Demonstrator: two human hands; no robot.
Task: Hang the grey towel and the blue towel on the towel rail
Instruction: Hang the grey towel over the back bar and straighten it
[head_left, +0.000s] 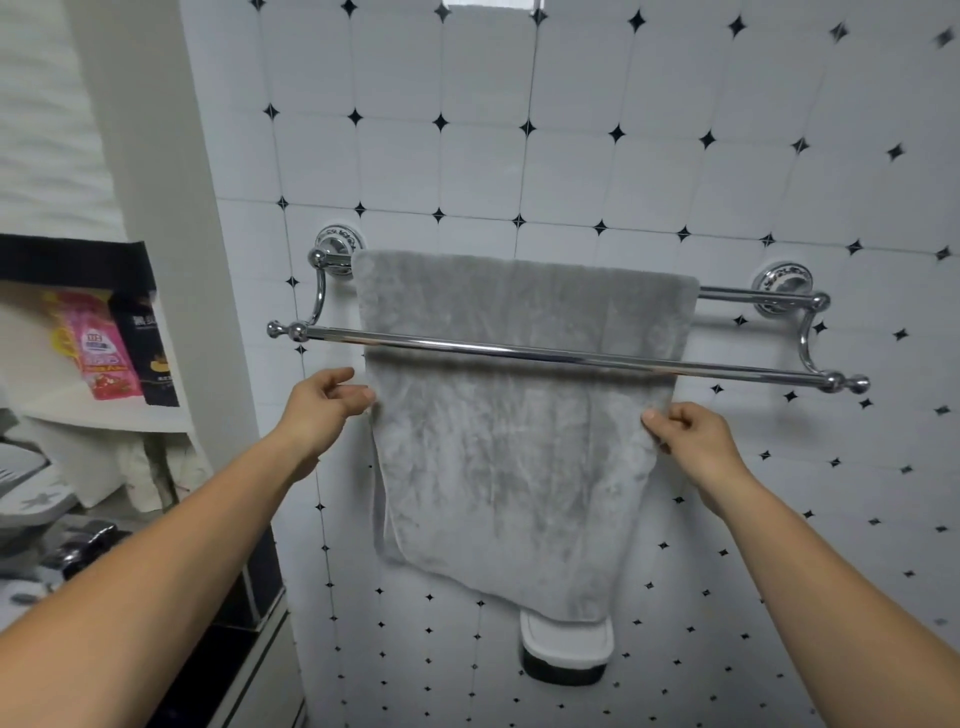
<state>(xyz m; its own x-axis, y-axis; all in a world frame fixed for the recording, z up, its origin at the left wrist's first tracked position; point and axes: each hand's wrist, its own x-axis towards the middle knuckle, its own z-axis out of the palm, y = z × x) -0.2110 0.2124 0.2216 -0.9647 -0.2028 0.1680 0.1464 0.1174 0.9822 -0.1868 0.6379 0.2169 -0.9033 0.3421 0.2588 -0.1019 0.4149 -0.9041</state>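
On the tiled wall (571, 156): chrome double towel rail (566, 358); grey towel (514, 467) draped over its rear bar, hanging behind the front bar. Left hand (324, 402) pinches the towel's left edge; right hand (691, 434) pinches its right edge, fingers curled.

Setting: home bathroom. Evidence: white wall tiles (571, 171) with black diamond insets behind a chrome double towel rail (571, 358). Shelf (104, 418) with pink and black packets (106, 353) left of rail. White wall-mounted holder (566, 649) below rail.
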